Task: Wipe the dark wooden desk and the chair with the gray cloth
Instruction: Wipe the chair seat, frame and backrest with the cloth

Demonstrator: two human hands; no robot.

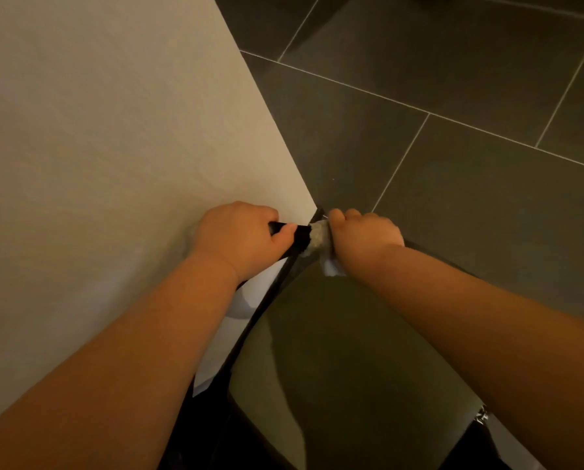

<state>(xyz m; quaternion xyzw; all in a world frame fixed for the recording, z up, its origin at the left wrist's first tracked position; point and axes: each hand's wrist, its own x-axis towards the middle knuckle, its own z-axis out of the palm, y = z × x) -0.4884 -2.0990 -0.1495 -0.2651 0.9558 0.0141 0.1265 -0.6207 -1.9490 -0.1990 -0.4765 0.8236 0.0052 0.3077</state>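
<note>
**Chair frame under the cloth, desk out of sight**

The work at this moment is on the chair (292, 234), not the desk. The view looks down over the chair, which stands close against a pale wall (97, 130) on a dark tiled floor (470, 96).

The left hand (239, 239) has its fingers and thumb curled round the chair's dark top edge, and it appears to be steadying the frame. Just beside it on the same edge, the right hand (365, 234) is clenched round the cloth (318, 236). The cloth is bunched and pressed against the dark wood where the edge turns a corner, and a paler tail of it hangs below the wrist. Only a short stretch of bare frame separates the two hands.

Judging progress from this alone is difficult. The desk is nowhere in view, so I cannot tell whether it has been wiped or is yet to come. On the chair, the cloth is at the top of the frame — a likely early or middle point of that half of the job. The olive cushion (351, 351) below, the frame running down toward the bottom of the view and any legs probably remain to be done. No surface shows streaks or damp patches that would mark where the cloth has passed.
</note>
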